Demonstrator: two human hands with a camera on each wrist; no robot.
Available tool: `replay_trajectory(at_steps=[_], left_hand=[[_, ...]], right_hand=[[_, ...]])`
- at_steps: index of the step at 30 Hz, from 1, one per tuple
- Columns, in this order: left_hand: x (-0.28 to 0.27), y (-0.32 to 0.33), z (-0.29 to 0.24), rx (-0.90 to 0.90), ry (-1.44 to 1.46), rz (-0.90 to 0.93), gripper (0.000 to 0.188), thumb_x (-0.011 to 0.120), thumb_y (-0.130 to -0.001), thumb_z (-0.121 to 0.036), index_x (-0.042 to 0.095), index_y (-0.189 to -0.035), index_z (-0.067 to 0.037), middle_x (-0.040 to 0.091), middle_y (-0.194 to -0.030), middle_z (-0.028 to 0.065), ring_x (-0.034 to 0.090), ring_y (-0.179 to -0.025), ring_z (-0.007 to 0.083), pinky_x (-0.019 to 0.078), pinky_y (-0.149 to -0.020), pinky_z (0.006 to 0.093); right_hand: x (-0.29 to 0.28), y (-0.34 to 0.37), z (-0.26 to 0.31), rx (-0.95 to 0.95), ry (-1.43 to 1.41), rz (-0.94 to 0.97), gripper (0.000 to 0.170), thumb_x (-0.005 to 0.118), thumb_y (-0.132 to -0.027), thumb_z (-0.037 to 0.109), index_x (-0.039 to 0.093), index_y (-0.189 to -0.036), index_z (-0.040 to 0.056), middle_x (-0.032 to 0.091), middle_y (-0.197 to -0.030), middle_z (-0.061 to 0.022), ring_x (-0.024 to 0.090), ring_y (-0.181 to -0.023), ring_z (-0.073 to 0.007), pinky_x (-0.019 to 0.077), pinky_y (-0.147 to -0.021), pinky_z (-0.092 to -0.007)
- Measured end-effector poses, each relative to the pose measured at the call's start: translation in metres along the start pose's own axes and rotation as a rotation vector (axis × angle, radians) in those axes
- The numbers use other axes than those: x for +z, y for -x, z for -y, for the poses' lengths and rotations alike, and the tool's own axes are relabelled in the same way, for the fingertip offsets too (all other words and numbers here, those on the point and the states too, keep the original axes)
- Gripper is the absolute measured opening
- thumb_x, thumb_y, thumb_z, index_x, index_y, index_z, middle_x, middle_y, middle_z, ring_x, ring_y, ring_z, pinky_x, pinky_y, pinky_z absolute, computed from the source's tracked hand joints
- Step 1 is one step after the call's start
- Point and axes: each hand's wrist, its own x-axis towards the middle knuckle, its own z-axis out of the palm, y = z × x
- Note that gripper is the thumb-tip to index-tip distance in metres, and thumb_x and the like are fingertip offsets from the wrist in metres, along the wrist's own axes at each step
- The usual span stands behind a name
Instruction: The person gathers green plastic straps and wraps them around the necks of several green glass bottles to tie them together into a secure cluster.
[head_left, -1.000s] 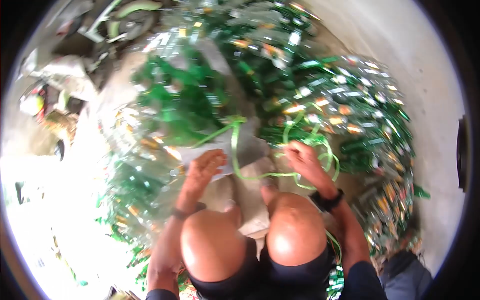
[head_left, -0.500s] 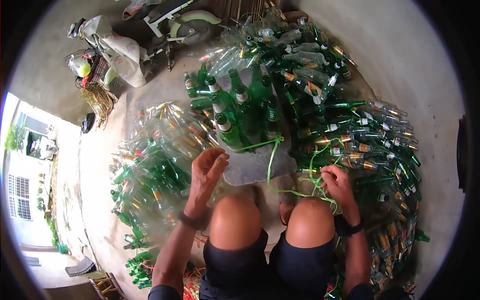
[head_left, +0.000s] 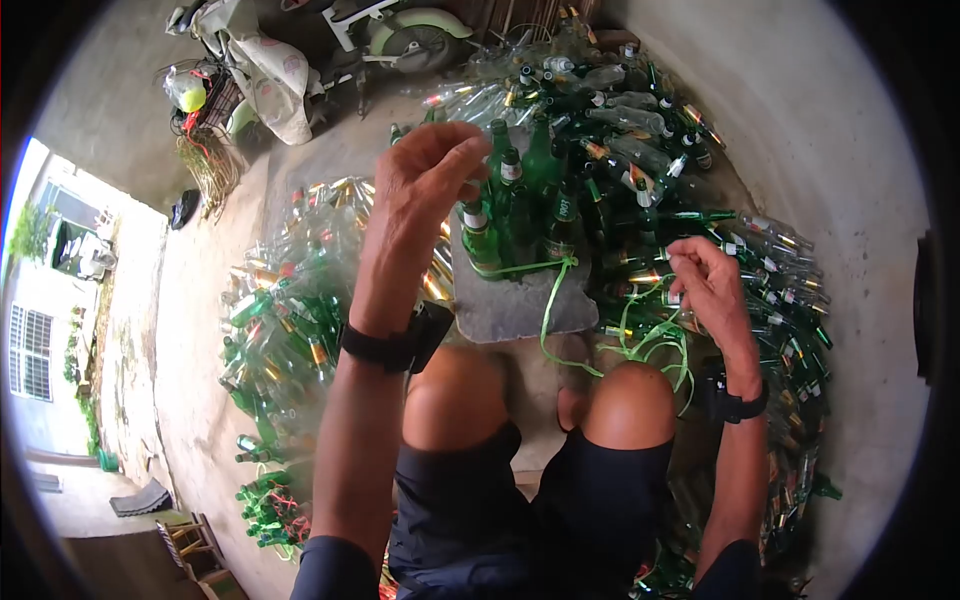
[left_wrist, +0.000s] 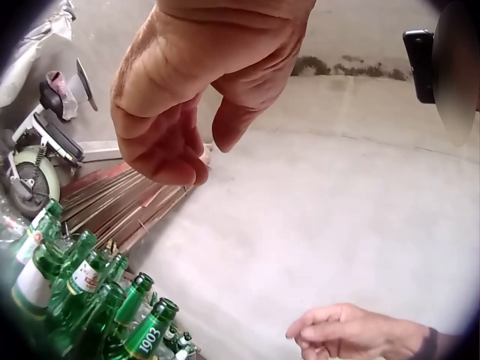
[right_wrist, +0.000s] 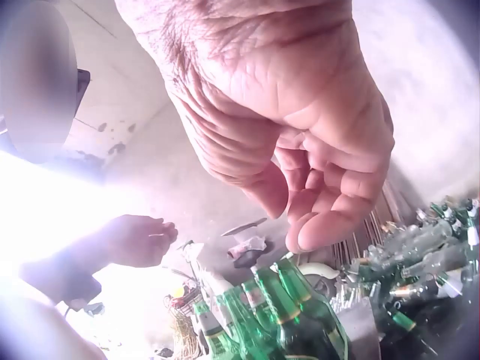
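Observation:
A cluster of green glass beer bottles (head_left: 510,205) stands upright on a grey board (head_left: 530,312). Light green plastic twine (head_left: 553,305) runs round the bottles' lower part, with a knot at the near right corner and a loose tail in loops to the right. My left hand (head_left: 425,180) is raised over the cluster's left side and hides some bottles; in the left wrist view its loosely bent fingers hold nothing, thumb apart. Above the twine loops hovers my right hand (head_left: 712,292), fingers relaxed and bent; the right wrist view shows no thing between thumb and fingertips.
Heaps of loose bottles lie on the right (head_left: 770,290) and left (head_left: 300,320). Behind the board are more clear bottles (head_left: 625,118) and a parked two-wheeler (head_left: 415,40). A pale wall (head_left: 850,200) bounds the right side. My knees (head_left: 628,405) are close in front of the board.
Both hands have risen and moved forward, the left from beside the board up over the bottles, the right up above the twine loops. The bottles and twine remain on and beside the board.

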Motion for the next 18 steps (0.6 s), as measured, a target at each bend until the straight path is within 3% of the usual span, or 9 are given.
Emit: replay_trajectory(at_steps=[6, 9, 12, 16, 18], left_hand=[[0.014, -0.004, -0.021, -0.038, 0.019, 0.126, 0.032, 0.068, -0.101, -0.025, 0.067, -0.123, -0.001, 0.074, -0.108, 0.0066, 0.069, -0.092, 0.0127, 0.0554, -0.080, 0.0273], [0.020, 0.012, -0.043, -0.154, 0.263, 0.152, 0.031, 0.065, -0.103, -0.023, 0.066, -0.125, -0.001, 0.074, -0.109, 0.0071, 0.069, -0.090, 0.0128, 0.0548, -0.078, 0.0266], [0.024, 0.039, -0.074, -0.060, 0.161, 0.089, 0.032, 0.060, -0.106, -0.019, 0.063, -0.130, 0.001, 0.073, -0.110, 0.0078, 0.066, -0.084, 0.0100, 0.0537, -0.073, 0.0253], [0.008, 0.062, -0.091, -0.116, 0.158, 0.143, 0.037, 0.053, -0.109, -0.022, 0.059, -0.137, 0.001, 0.069, -0.117, 0.0070, 0.062, -0.082, 0.0077, 0.0503, -0.068, 0.0229], [-0.024, 0.077, -0.097, -0.139, 0.018, 0.219, 0.043, 0.052, -0.108, -0.024, 0.052, -0.144, 0.000, 0.064, -0.118, 0.0057, 0.059, -0.083, 0.0063, 0.0479, -0.065, 0.0216]], right_hand=[[-0.014, -0.036, 0.064, -0.125, 0.092, 0.003, 0.019, 0.064, -0.100, 0.016, 0.068, -0.110, 0.0001, 0.065, -0.085, 0.0005, 0.060, -0.071, -0.0069, 0.0488, -0.060, -0.0238], [-0.017, -0.053, 0.094, -0.216, 0.140, 0.088, 0.018, 0.064, -0.100, 0.015, 0.067, -0.108, -0.0003, 0.064, -0.084, 0.0011, 0.059, -0.072, -0.0067, 0.0490, -0.063, -0.0231], [-0.020, -0.062, 0.127, -0.355, 0.188, 0.113, 0.018, 0.062, -0.102, 0.015, 0.066, -0.107, -0.0009, 0.063, -0.084, 0.0020, 0.058, -0.072, -0.0068, 0.0492, -0.066, -0.0234], [-0.042, -0.063, 0.161, -0.329, 0.423, 0.199, 0.021, 0.066, -0.097, 0.019, 0.068, -0.112, 0.0044, 0.063, -0.091, 0.0021, 0.056, -0.074, -0.0063, 0.0440, -0.062, -0.0236], [-0.054, -0.046, 0.197, -0.200, 0.576, 0.311, 0.020, 0.065, -0.100, 0.017, 0.073, -0.105, -0.0011, 0.068, -0.072, -0.0057, 0.063, -0.058, -0.0100, 0.0457, -0.051, -0.0270]])
